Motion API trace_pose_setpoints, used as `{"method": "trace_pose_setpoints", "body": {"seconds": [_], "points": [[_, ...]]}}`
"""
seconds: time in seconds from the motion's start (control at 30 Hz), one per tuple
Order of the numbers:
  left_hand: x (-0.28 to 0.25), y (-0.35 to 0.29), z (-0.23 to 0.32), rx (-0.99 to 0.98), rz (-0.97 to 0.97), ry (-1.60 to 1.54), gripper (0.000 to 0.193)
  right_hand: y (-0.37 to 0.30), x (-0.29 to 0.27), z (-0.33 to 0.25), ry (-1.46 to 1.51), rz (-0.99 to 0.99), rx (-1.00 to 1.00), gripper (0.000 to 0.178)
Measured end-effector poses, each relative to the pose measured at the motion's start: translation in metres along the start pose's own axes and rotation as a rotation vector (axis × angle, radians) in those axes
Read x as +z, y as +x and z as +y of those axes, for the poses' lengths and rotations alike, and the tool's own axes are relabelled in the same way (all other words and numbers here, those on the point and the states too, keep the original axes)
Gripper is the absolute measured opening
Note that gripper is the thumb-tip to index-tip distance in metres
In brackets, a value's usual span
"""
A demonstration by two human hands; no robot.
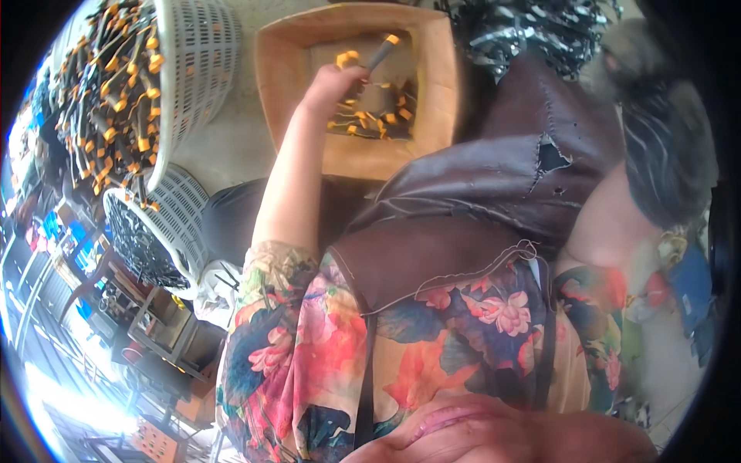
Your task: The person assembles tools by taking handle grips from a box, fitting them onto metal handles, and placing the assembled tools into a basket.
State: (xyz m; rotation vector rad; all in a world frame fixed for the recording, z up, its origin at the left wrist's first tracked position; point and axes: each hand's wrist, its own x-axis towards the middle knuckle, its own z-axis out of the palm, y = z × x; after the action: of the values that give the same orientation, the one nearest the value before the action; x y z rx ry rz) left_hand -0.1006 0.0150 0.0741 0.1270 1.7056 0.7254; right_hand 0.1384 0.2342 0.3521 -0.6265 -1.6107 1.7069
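1. Over the cardboard box [287,69], my left hand [333,81] reaches in from the near edge, fingers pinched together on a short dark cable piece [381,52].
2. The piece is a thin grey-black stem with an orange cap at its far tip; it slants up and away from my fingertips, above the box's middle.
3. Inside the box, below my hand, lies a loose heap of similar cable pieces [377,116], dark with orange ends, tangled across the bottom.
4. To the left of the box stands a white slotted plastic basket [197,54], packed with more dark, orange-tipped pieces.
5. Nearer to me than that basket, still left of the box, a second white basket [179,202] holds dark parts.
6. My right hand is hidden behind my brown apron [494,177], right of the box; I cannot tell how it is held.
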Motion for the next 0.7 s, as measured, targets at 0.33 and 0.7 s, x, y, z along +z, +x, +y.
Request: {"method": "trace_pose_setpoints", "body": {"seconds": [0.33, 0.7], "points": [[0.008, -0.121, 0.051, 0.264, -0.213, -0.459, 0.017, 0.012, 0.033, 0.038, 0.006, -0.183, 0.068, 0.03], [0.033, -0.161, 0.074, 0.451, -0.313, -0.595, 0.023, 0.018, 0.056, 0.08, -0.22, -0.49, 0.353, 0.031]]}}
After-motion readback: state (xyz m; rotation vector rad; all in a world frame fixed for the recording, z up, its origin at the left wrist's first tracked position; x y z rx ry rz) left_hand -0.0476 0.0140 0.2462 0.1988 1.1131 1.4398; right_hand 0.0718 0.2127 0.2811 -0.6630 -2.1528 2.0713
